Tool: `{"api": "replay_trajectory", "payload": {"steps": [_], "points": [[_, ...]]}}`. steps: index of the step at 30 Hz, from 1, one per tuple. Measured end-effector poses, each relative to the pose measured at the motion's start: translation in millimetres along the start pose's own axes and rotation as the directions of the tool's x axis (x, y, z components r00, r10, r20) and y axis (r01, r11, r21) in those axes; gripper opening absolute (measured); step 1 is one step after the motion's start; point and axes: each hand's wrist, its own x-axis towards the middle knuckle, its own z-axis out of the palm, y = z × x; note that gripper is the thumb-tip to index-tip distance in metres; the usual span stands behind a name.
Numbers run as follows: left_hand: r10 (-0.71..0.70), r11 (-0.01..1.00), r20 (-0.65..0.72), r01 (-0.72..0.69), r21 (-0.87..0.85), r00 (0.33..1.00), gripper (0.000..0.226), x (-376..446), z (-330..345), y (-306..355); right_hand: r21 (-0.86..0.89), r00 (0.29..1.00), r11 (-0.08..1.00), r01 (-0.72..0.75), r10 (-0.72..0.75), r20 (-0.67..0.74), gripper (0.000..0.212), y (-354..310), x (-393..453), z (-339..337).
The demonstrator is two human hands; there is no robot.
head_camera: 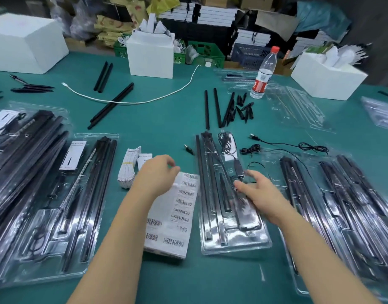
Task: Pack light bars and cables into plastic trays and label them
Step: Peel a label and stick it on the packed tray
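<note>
Barcode label sheet [177, 207] under my left hand [158, 172]: I pinch one label, peel slowly; right hand [254, 189], fingers loosely spread, steadies the tray [232, 242].

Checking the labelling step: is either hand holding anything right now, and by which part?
Left hand seems to pinch a small label at its edge, above the barcode sheet. Right hand rests open on the tray, gripping nothing.
</note>
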Motion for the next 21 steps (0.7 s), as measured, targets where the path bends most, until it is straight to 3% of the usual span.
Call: {"api": "replay_trajectory", "payload": {"steps": [2, 4, 7, 11, 14, 18, 21], "points": [[-0.032, 0.986, 0.059, 0.021, 0.165, 0.998, 0.028, -2, -8, -7, -0.281, 0.987, 0.959, 0.045, -0.087, -0.137, 0.075, 3, -1, 2], [-0.050, 0.961, 0.084, 0.025, 0.277, 0.995, 0.033, -4, -13, -10, -0.552, 0.945, 0.831, 0.066, -0.229, -0.232, 0.068, 8, -5, 7], [-0.077, 0.940, 0.130, 0.029, 0.339, 0.989, 0.038, -5, -14, -13, -0.787, 0.874, 0.611, 0.083, -0.424, -0.237, 0.051, 19, -11, 21], [-0.111, 0.911, 0.137, 0.046, 0.410, 0.984, 0.028, -8, -14, -11, -0.832, 0.778, 0.511, 0.215, -0.605, -0.171, 0.034, 17, -15, 28], [-0.122, 0.937, 0.147, 0.065, 0.342, 0.982, 0.033, -8, -15, -12, -0.807, 0.724, 0.482, 0.343, -0.682, -0.100, 0.025, 6, -14, 35], [-0.114, 0.973, 0.199, 0.068, 0.222, 0.973, 0.043, -9, -21, -12, -0.700, 0.720, 0.500, 0.510, -0.693, 0.030, 0.020, -6, -14, 53], [-0.046, 0.997, 0.213, 0.058, -0.052, 0.976, 0.043, -7, -26, -13, -0.640, 0.760, 0.563, 0.523, -0.647, 0.052, 0.023, -4, -9, 64]]}}
